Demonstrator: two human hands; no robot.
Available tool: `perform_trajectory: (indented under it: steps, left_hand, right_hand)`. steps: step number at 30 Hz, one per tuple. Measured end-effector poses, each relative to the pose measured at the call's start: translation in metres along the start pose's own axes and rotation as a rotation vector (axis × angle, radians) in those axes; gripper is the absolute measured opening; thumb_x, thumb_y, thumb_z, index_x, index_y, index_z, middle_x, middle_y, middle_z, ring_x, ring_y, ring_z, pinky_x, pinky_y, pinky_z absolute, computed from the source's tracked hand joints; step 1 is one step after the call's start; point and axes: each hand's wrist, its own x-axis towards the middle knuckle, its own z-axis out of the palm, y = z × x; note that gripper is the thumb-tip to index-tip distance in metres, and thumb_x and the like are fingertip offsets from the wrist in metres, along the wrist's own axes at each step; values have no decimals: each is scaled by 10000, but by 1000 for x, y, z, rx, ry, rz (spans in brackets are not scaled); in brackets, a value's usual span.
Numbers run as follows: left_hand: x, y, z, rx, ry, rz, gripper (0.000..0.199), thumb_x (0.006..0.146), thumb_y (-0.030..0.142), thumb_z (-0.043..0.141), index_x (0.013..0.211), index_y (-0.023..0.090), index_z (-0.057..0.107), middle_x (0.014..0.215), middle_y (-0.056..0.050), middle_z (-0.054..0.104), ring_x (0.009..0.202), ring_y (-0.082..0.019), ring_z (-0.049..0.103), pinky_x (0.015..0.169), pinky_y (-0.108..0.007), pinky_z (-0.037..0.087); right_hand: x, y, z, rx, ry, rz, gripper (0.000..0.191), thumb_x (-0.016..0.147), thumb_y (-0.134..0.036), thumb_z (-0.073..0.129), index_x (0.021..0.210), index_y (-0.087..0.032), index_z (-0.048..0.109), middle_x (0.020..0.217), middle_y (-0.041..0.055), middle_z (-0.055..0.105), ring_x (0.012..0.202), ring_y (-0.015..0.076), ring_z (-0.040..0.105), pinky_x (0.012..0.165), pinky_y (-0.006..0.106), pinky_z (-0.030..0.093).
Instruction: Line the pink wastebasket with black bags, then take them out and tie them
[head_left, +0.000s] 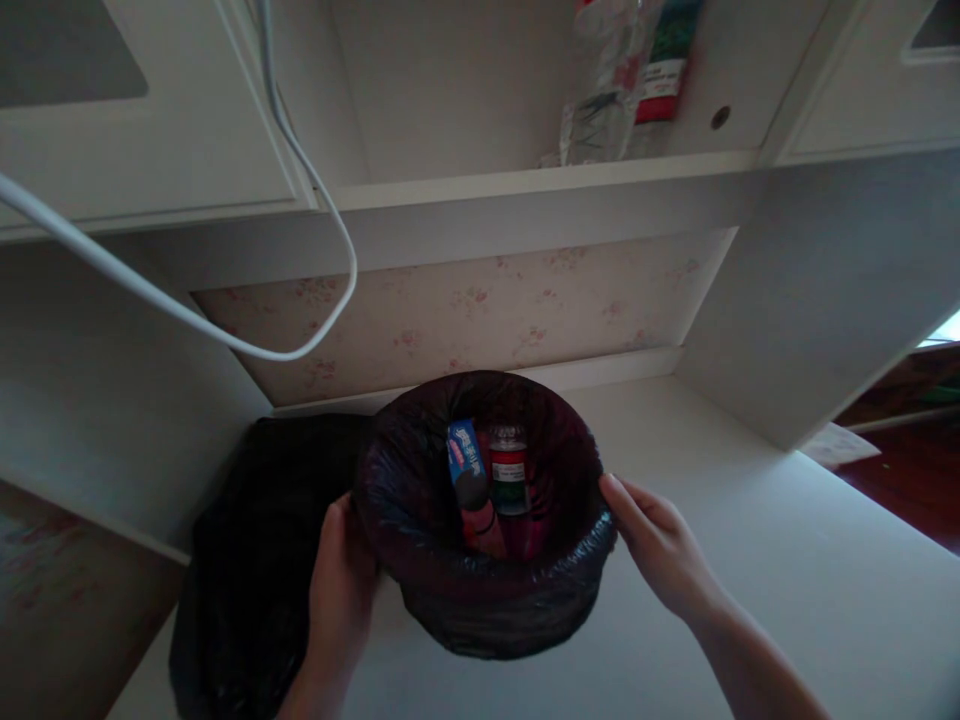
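Note:
A round trash bin (502, 610) lined with a dark plastic bag is between my two hands, its mouth tilted toward me. My left hand (345, 575) grips the rim on the left, its fingertips partly hidden behind the bag. On the opposite side my right hand (656, 540) pinches the bag-covered rim, thumb on top. Inside lie a blue snack package (466, 455) and a plastic bottle (510, 470) with a red and green label. Below them is a reddish item (484, 530) whose kind I cannot make out.
A black plastic bag (255, 560) lies left of the bin on the white surface (750, 600). Clear bottles (607, 100) stand on the shelf above. A white cable (300, 352) hangs across the upper left. Side panels flank the space.

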Motion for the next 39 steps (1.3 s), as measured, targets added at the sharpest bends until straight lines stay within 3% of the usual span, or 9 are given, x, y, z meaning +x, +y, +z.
perform_trajectory:
  steps: [2, 6, 10, 13, 18, 21, 26, 33, 39]
  left_hand:
    - [8, 14, 2, -164, -92, -136, 574, 877, 739, 550, 1089, 240, 739, 1089, -70, 790, 1115, -335, 709, 948, -484, 576]
    - [29, 39, -1, -242, -245, -328, 577, 691, 685, 820, 987, 191, 783, 1006, -72, 806, 1041, -313, 711, 906, -400, 557]
    - [50, 54, -14, -6, -354, -244, 481, 663, 617, 885, 854, 189, 775, 845, -33, 768, 857, -248, 683, 792, -324, 513]
    - [62, 64, -23, 266, -430, -83, 460, 776, 664, 773, 800, 205, 754, 778, -11, 718, 791, -225, 633, 723, -304, 453]
    - [63, 72, -28, 452, -148, 228, 409, 831, 645, 682, 873, 243, 748, 925, -9, 739, 930, -258, 648, 850, -330, 446]
    - [51, 61, -22, 393, -11, 273, 339, 858, 576, 650, 847, 241, 702, 917, -11, 710, 933, -257, 642, 862, -342, 460]
    - [25, 30, 1, 263, 297, 214, 335, 919, 551, 571, 926, 223, 635, 1072, -51, 696, 984, -254, 637, 861, -369, 486]
    - [5, 15, 14, 275, 427, 203, 264, 956, 476, 471, 869, 247, 569, 909, -22, 615, 934, -262, 604, 818, -400, 482]
    - [-9, 11, 0, 418, 487, 307, 492, 999, 451, 523, 608, 296, 269, 562, 56, 278, 582, -181, 351, 584, -342, 316]
  right_hand:
    - [-6, -3, 0, -78, -29, -55, 658, 982, -715, 502, 580, -196, 547, 561, 9, 545, 545, 129, 491, 540, 267, 395]
    - [-20, -9, -8, -190, -191, -215, 616, 1039, -552, 523, 540, -191, 541, 457, -6, 515, 439, 92, 454, 458, 239, 326]
    - [-30, -23, -20, -211, -323, -336, 513, 1052, -428, 546, 609, -186, 629, 424, -23, 520, 390, 79, 459, 437, 225, 329]
    - [-20, -35, -27, -243, -156, -351, 530, 1032, -451, 573, 567, -197, 609, 441, -20, 512, 410, 84, 458, 432, 230, 326]
    - [32, -35, -29, -253, 230, -185, 388, 866, -614, 723, 881, -226, 730, 811, 39, 718, 711, 174, 647, 644, 274, 510]
    - [50, -27, -24, -177, 139, -55, 527, 837, -673, 708, 1155, -252, 718, 1114, 85, 768, 990, 254, 713, 853, 352, 572]
    - [48, -14, -11, 69, 30, 124, 640, 867, -584, 706, 1448, -334, 607, 1438, 40, 689, 1351, 299, 608, 1137, 427, 471]
    - [45, -7, -15, 13, -6, 124, 474, 901, -552, 655, 1294, -305, 753, 1228, 41, 794, 1287, 348, 647, 1061, 455, 515]
    - [44, -18, -16, -291, 95, 102, 433, 887, -602, 547, 956, -263, 807, 961, 49, 804, 1007, 334, 706, 878, 410, 503]
